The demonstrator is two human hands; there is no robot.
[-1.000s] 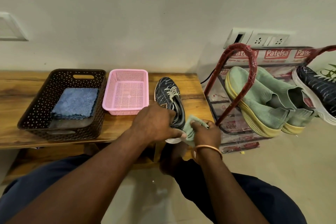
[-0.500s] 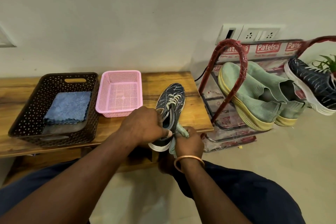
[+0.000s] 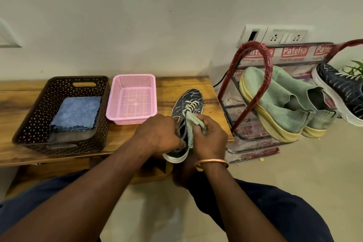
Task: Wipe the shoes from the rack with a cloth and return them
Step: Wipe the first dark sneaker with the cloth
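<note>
— Looking down in the head view: gripping what with the left hand (image 3: 159,135)?
— Gripping the dark shoe (image 3: 188,102) near its heel, fingers curling round it, toe pointing away over the table (image 3: 186,86).
— And holding what in the right hand (image 3: 211,141)?
— Bunching a pale green cloth (image 3: 193,122) in curled fingers, pressing it against the shoe's side by the laces.
— Standing where, the containers?
— Standing side by side on the table, left of the shoe: brown basket (image 3: 59,88) holding a folded blue cloth (image 3: 76,113); pink basket (image 3: 133,77) showing its mesh floor.
— Leaning on the rack (image 3: 253,92)?
— Leaning there, right of the table: a pair of green shoes (image 3: 279,102), a second dark shoe (image 3: 341,92) just beside.
</note>
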